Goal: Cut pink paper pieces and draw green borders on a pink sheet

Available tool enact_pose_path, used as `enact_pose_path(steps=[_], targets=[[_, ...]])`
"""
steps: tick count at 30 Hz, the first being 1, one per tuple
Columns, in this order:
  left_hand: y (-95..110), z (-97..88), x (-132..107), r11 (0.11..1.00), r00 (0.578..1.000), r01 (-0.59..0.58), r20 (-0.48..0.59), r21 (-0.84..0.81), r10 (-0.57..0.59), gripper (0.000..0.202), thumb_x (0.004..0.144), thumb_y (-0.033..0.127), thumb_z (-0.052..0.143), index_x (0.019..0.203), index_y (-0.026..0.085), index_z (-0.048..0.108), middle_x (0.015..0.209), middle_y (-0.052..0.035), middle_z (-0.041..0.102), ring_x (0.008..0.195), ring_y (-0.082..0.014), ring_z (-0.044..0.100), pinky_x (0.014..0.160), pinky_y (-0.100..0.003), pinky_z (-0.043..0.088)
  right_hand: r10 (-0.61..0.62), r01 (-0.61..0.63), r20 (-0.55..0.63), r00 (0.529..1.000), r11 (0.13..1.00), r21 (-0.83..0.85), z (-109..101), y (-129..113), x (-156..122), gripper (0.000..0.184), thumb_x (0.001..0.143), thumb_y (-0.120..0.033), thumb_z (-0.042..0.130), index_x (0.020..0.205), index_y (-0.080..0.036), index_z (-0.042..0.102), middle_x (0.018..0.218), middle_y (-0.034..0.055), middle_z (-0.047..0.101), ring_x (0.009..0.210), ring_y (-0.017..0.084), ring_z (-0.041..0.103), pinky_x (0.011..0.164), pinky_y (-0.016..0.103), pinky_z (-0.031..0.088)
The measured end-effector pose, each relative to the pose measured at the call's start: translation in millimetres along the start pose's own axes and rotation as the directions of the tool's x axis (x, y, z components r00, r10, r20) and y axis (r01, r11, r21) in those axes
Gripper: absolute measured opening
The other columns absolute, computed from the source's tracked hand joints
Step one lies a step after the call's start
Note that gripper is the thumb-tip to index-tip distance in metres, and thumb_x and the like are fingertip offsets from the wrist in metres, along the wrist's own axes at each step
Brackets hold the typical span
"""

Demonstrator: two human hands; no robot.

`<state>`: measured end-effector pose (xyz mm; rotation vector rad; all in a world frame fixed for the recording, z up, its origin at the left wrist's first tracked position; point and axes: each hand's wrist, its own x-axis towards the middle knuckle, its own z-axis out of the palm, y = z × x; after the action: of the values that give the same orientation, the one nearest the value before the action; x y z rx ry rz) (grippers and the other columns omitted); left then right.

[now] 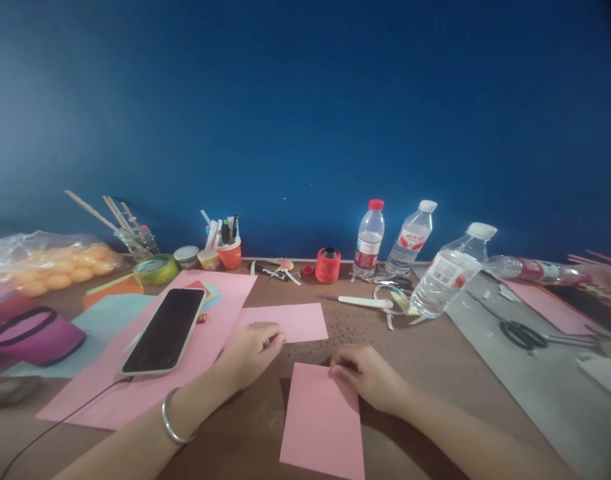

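Note:
My left hand [250,353], with a silver bangle on the wrist, rests on the brown table with its fingers curled in a pinch at the near edge of a small pink paper sheet [295,321]. What the pinch holds is too small to make out. My right hand [368,377] lies with its fingers curled on the top right corner of a second pink paper sheet [323,423] lying nearer to me. A scatter of tiny dark specks [353,330] lies on the table just beyond the hands.
A phone [165,330] with a cable lies on a large pink sheet [135,393] at left. A craft knife [365,301], red thread spool [328,265], water bottles [369,238], a pen cup [229,252], tape roll [156,269], scissors [523,333] and a bag of orange balls [50,263] surround the work area.

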<state>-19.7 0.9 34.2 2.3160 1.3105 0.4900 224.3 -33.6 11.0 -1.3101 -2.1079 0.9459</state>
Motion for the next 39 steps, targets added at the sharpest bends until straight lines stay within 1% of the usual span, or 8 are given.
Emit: enact_pose_path(steps=[3,6,9,15,23,30,34,39], targets=[[14.7,9.1,-1.5,0.994,0.997,-0.006,0.072,-0.109,0.014,0.022,0.084,0.025,0.045,0.078,0.019,0.065,0.072,0.002,0.066,0.066,-0.0136,0.057,0.062,-0.022,0.041,-0.005,0.005,-0.023,1.0,1.0,-0.003,2.1,-1.8,0.4,0.015,0.079,-0.013,0.055,0.07,-0.018,0.066,0.073,0.0009,0.068,0.072,0.016,0.061,0.067,0.023,0.042],[22.5,17.8,-2.4,0.985,0.996,0.009,0.087,-0.173,0.006,0.019,0.081,0.023,0.05,0.072,0.019,0.066,0.068,0.0028,0.067,0.063,-0.0129,0.059,0.06,-0.021,0.04,-0.006,0.008,-0.058,0.998,1.0,0.03,4.1,0.0,1.3,0.015,0.079,-0.013,0.055,0.071,-0.019,0.067,0.073,0.0008,0.068,0.072,0.015,0.061,0.068,0.022,0.042],[17.6,18.6,-2.0,0.978,0.999,0.04,0.042,-0.203,-0.032,0.02,0.081,0.024,0.05,0.069,0.018,0.064,0.068,0.0017,0.067,0.063,-0.0137,0.058,0.059,-0.022,0.039,0.034,-0.024,-0.1,0.994,0.994,0.104,5.7,6.7,3.2,0.014,0.078,-0.016,0.056,0.07,-0.018,0.067,0.073,0.0009,0.068,0.072,0.016,0.061,0.067,0.023,0.043],[0.0,15.2,-1.9,0.96,0.994,0.09,-0.035,-0.264,-0.103,0.019,0.08,0.027,0.05,0.067,0.017,0.06,0.066,0.0012,0.062,0.065,-0.0152,0.055,0.06,-0.023,0.039,0.22,-0.179,-0.092,0.971,0.927,0.328,9.0,19.2,7.8,0.015,0.079,-0.022,0.051,0.068,-0.017,0.06,0.054,-0.0029,0.056,0.045,0.011,0.051,0.044,0.02,0.038],[-8.0,21.6,0.3,0.915,0.98,0.112,-0.112,-0.387,-0.167,0.02,0.079,0.03,0.05,0.063,0.018,0.053,0.062,0.0021,0.052,0.063,-0.0149,0.048,0.059,-0.024,0.037,0.258,-0.153,-0.15,0.954,0.854,0.497,6.9,21.1,9.0,0.023,0.081,-0.032,0.045,0.065,-0.017,0.052,0.056,-0.0034,0.05,0.046,0.01,0.047,0.043,0.02,0.037],[-3.3,27.9,1.0,0.84,0.969,0.098,-0.141,-0.534,-0.203,0.015,0.078,0.03,0.049,0.072,0.017,0.056,0.068,0.0009,0.054,0.063,-0.014,0.049,0.056,-0.023,0.04,0.17,-0.162,0.011,0.985,0.916,0.368,5.6,19.4,5.7,0.019,0.073,-0.026,0.058,0.058,-0.014,0.058,0.054,-0.0016,0.054,0.051,0.01,0.049,0.047,0.02,0.035],[0.2,28.1,-1.3,0.766,0.97,0.128,-0.082,-0.63,-0.229,0.022,0.081,0.037,0.048,0.083,0.018,0.057,0.064,0.0026,0.051,0.051,-0.0118,0.047,0.045,-0.021,0.04,0.219,-0.204,0.008,0.976,0.893,0.402,7.0,22.8,7.1,0.018,0.074,-0.027,0.057,0.06,-0.015,0.058,0.052,-0.0023,0.054,0.048,0.01,0.048,0.043,0.02,0.034],[0.4,26.7,-0.9,0.704,0.962,0.172,-0.035,-0.689,-0.27,0.024,0.079,0.041,0.05,0.077,0.017,0.054,0.054,0.0051,0.049,0.042,-0.0094,0.046,0.039,-0.018,0.036,0.263,-0.223,-0.021,0.965,0.856,0.466,6.7,24.5,9.1,0.02,0.073,-0.028,0.056,0.058,-0.017,0.053,0.049,-0.0033,0.052,0.045,0.01,0.046,0.04,0.019,0.033]])
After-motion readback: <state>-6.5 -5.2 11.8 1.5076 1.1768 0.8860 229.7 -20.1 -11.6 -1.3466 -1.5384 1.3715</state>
